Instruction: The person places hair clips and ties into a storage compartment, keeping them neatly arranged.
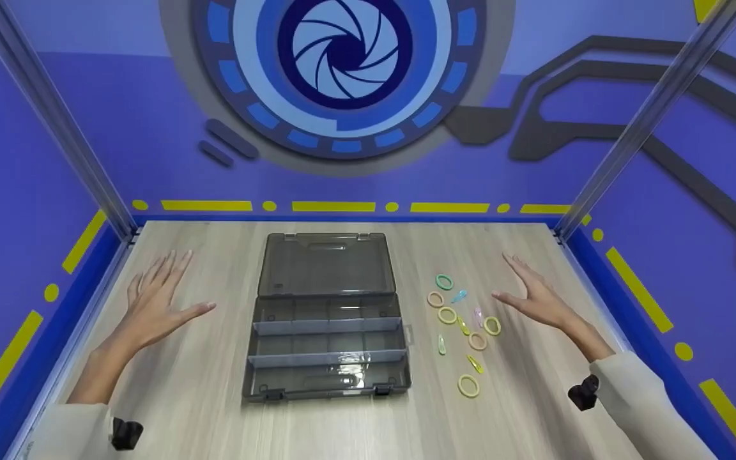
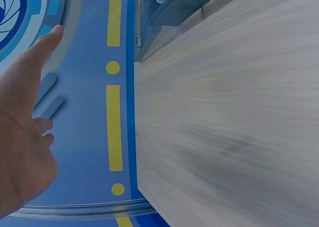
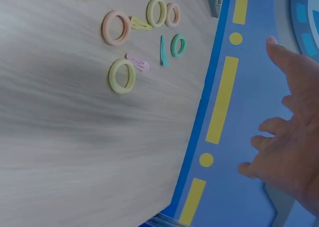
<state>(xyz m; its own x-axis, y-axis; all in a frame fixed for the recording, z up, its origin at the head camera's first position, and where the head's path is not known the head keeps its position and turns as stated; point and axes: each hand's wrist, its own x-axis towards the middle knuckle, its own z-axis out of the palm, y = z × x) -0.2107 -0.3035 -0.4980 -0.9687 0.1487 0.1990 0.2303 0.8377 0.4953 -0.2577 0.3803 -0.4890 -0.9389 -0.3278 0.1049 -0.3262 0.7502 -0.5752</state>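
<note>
My left hand [image 1: 156, 308] is held over the left side of the table with its fingers spread and nothing in it. On the other side, my right hand [image 1: 544, 300] hovers empty, fingers extended, just right of a scatter of hair accessories. Between the hands lies a smoky clear plastic organizer box [image 1: 298, 345], its lid [image 1: 326, 265] folded back flat and two dividers [image 1: 326, 327] across its tray. The scatter holds several ring-shaped hair ties, among them a green hair tie [image 3: 174, 46] and a peach hair tie [image 3: 105, 28], plus snap hair clips: blue [image 1: 459, 296], pink [image 3: 138, 62], yellow [image 1: 475, 363] and pale green [image 1: 441, 345].
The wood-grain table [image 1: 202, 390] is enclosed by blue printed walls [image 1: 151, 140] at the back and both sides. Metal posts [image 1: 55, 108] rise at the two back corners. Dark latches [image 1: 383, 390] project from the box's front edge.
</note>
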